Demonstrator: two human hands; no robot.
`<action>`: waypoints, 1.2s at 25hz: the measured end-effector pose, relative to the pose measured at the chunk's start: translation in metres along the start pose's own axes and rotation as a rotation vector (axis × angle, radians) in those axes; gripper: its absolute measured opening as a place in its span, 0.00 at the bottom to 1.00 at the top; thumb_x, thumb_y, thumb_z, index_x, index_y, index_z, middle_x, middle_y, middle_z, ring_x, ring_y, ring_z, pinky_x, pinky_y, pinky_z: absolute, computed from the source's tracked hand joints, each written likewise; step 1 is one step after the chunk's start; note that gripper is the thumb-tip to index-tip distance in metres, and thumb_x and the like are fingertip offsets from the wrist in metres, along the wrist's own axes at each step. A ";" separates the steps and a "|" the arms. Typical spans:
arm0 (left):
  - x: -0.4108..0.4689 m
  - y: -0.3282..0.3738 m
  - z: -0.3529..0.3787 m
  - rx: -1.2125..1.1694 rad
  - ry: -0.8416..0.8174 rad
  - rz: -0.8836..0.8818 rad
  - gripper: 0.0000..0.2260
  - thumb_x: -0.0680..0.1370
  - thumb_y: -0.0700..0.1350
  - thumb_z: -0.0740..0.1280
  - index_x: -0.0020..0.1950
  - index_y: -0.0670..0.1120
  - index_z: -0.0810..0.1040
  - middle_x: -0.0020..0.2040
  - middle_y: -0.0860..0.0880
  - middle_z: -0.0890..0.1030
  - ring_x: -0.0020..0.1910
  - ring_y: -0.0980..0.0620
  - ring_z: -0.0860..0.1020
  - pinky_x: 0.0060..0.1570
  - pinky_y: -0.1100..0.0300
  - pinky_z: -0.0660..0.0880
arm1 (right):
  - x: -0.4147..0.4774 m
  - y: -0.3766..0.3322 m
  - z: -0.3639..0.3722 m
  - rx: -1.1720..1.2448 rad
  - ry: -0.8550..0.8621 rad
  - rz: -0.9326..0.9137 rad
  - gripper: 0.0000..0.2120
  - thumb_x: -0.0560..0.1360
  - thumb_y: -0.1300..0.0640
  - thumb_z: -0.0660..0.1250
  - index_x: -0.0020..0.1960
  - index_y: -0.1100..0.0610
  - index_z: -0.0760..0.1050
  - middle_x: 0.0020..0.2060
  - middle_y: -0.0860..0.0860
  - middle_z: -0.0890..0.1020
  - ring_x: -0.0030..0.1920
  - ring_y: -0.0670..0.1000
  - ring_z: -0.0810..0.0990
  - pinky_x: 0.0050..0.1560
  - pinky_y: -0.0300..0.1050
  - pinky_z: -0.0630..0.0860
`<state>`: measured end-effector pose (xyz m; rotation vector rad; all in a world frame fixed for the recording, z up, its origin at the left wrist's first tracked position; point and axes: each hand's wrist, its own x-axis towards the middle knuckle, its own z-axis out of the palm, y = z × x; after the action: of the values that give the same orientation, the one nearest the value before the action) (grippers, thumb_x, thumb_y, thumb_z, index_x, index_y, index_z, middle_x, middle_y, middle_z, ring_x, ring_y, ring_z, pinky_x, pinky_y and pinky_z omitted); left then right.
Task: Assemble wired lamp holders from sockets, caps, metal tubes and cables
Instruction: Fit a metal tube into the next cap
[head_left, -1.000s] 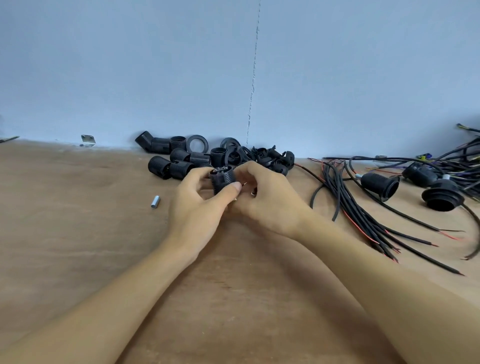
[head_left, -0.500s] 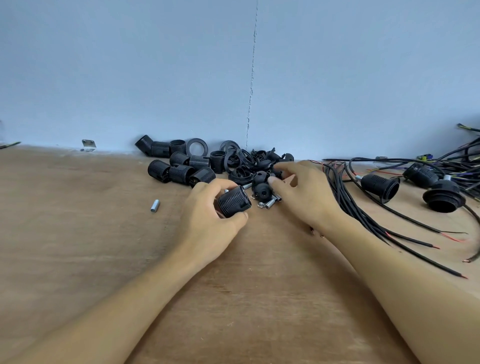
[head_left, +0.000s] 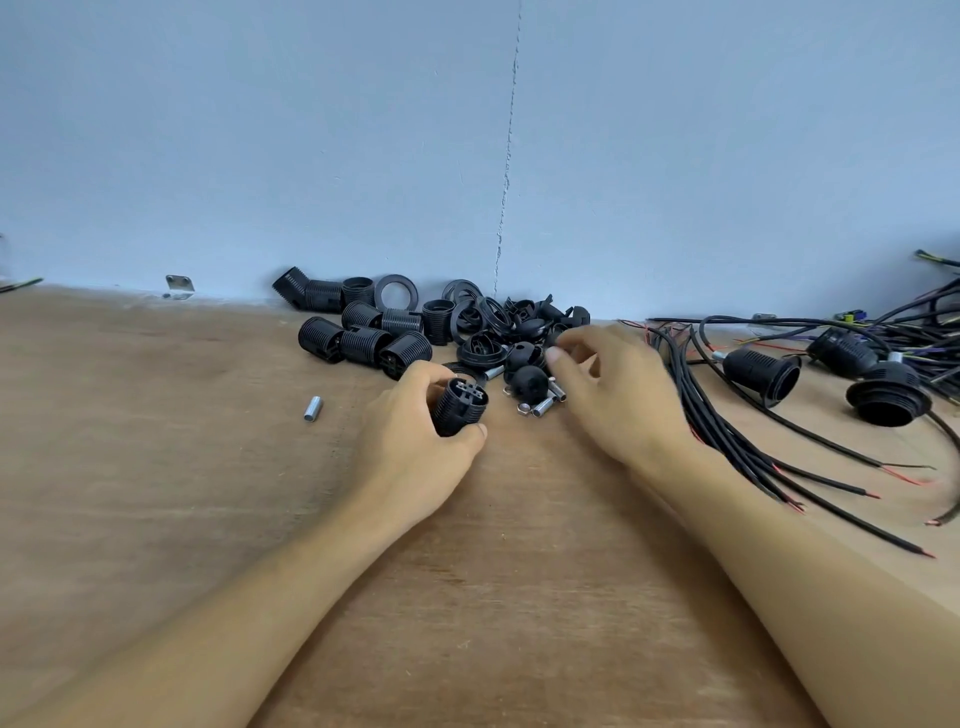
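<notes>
Brown wooden tabletop (head_left: 156, 467), pale blue wall (head_left: 260, 130) with vertical crack (head_left: 506, 182), small metal bracket (head_left: 179, 286)

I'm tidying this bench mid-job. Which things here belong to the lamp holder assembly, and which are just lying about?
Job:
socket in the left hand grip
caps
tubes
cables
spare sockets

Lying about:
bracket by the wall
lone tube, apart at left
</notes>
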<state>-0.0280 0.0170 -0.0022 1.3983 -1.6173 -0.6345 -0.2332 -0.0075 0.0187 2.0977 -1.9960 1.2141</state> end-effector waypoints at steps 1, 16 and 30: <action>0.002 -0.002 -0.001 0.021 0.006 -0.003 0.17 0.72 0.46 0.77 0.56 0.57 0.76 0.48 0.59 0.81 0.49 0.59 0.79 0.43 0.66 0.70 | 0.003 0.003 -0.005 -0.018 0.019 0.044 0.10 0.77 0.45 0.67 0.55 0.48 0.80 0.47 0.46 0.80 0.49 0.50 0.78 0.48 0.48 0.75; 0.011 -0.013 -0.002 0.247 0.228 0.245 0.17 0.71 0.41 0.78 0.57 0.52 0.81 0.57 0.53 0.72 0.52 0.54 0.75 0.46 0.69 0.64 | -0.008 0.016 0.000 -0.166 -0.169 0.029 0.05 0.78 0.51 0.68 0.53 0.48 0.81 0.50 0.47 0.77 0.53 0.52 0.78 0.52 0.48 0.75; -0.001 0.001 -0.004 -0.048 0.045 0.326 0.16 0.75 0.29 0.69 0.53 0.49 0.82 0.53 0.55 0.75 0.41 0.55 0.82 0.47 0.63 0.79 | -0.031 -0.038 0.015 0.005 -0.199 -0.306 0.13 0.82 0.57 0.60 0.62 0.45 0.77 0.51 0.46 0.79 0.53 0.51 0.79 0.50 0.53 0.77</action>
<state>-0.0251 0.0189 -0.0003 1.0737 -1.7325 -0.4434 -0.1899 0.0184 0.0104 2.4958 -1.6470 0.9945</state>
